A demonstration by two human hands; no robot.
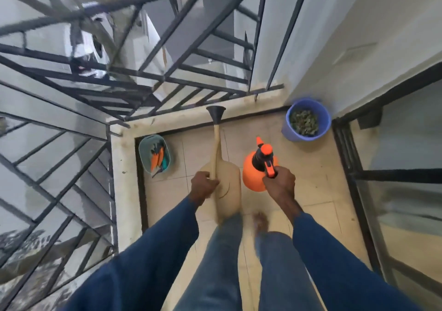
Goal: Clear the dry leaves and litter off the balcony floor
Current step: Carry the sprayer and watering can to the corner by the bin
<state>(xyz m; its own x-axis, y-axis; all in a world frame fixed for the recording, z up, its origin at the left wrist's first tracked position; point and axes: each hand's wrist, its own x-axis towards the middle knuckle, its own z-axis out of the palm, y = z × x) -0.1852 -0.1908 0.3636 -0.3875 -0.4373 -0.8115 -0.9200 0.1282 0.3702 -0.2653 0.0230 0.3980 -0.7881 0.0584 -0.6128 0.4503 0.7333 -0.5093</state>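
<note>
My left hand (pixel 203 184) grips the handle of a beige watering can (pixel 227 186) whose long spout ends in a black funnel-shaped rose (pixel 215 112) near the balcony's far curb. My right hand (pixel 280 181) grips the orange trigger handle of an orange pressure sprayer (pixel 253 174) with a black and orange pump top. Both are carried above the beige tiled balcony floor (pixel 311 174). A blue bucket (pixel 290 132) filled with dry leaves stands in the far right corner. No loose leaves show on the tiles near my feet.
A teal tub (pixel 143 153) holding orange and green hand tools sits at the far left by the curb. A black metal railing (pixel 100 110) runs along the left and far sides. A black-framed sliding door (pixel 358 177) lines the right side.
</note>
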